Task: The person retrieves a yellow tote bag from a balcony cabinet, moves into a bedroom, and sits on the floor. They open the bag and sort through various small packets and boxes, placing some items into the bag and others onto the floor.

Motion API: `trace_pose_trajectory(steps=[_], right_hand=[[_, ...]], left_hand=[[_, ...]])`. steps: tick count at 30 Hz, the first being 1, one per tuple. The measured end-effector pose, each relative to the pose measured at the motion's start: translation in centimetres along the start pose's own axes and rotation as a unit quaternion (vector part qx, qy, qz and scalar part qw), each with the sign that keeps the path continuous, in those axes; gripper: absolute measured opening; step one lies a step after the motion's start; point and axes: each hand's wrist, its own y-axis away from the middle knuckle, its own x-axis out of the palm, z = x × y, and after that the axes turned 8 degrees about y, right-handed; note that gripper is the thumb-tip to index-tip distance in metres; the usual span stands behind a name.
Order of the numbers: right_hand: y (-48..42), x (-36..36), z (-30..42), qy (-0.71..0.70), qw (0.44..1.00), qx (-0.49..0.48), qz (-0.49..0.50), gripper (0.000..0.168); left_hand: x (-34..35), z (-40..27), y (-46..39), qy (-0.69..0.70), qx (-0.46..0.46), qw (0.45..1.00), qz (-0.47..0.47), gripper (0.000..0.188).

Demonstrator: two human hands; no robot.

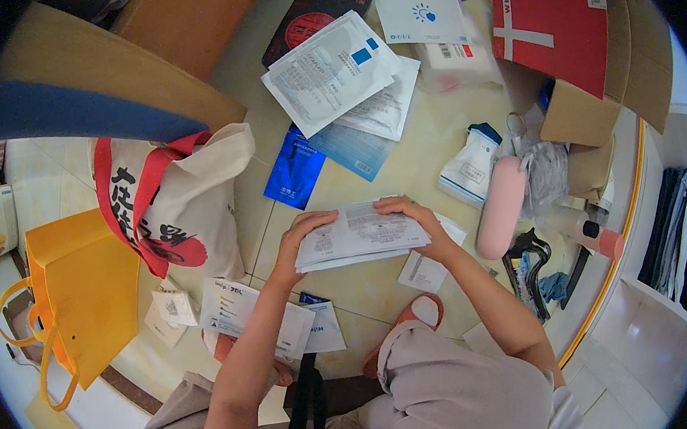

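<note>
Between my two hands is a small stack of white printed sheet-mask sachets (360,231), held above the tiled floor. My left hand (303,242) grips the stack's left end, fingers over the upper edge. At the right end my right hand (421,223) grips it the same way. Just beyond lie a shiny blue sachet (294,168) and a light blue sachet (353,149), the latter partly under more white mask sachets (334,71). Below the stack, near my feet, are a white printed packet (260,313) and a smaller white sachet (322,326).
A canvas tote (178,210) with red handles and a yellow bag (84,292) stand at left. Rightward are a pink case (502,207), a zip pouch (471,166) and clear plastic (545,172). A red carton (547,19) and a dark box (317,17) lie at the back.
</note>
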Motion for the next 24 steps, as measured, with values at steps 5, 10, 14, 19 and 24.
trace_pose_trajectory(steps=[5,10,14,19,24], right_hand=[[-0.4,0.2,-0.5,-0.046,0.998,0.033,0.016,0.039],[-1.0,-0.5,-0.2,0.041,0.998,-0.023,0.039,0.039],[-2.3,-3.3,1.0,0.042,0.984,0.055,0.165,0.051],[-8.5,-6.6,2.4,-0.291,0.936,0.198,-0.010,0.059],[-16.8,-2.3,0.2,-0.412,0.866,0.238,-0.155,0.042]], left_hand=[[-0.6,-0.6,-0.9,-0.023,-0.021,0.996,0.081,0.038],[-0.5,0.7,-0.7,-0.020,-0.021,0.996,0.082,0.039],[-1.1,0.5,1.2,0.006,-0.098,0.993,0.066,0.032],[-1.2,-1.6,4.1,0.147,-0.252,0.955,-0.054,0.031],[-1.0,0.3,6.8,0.311,-0.331,0.885,-0.106,0.043]])
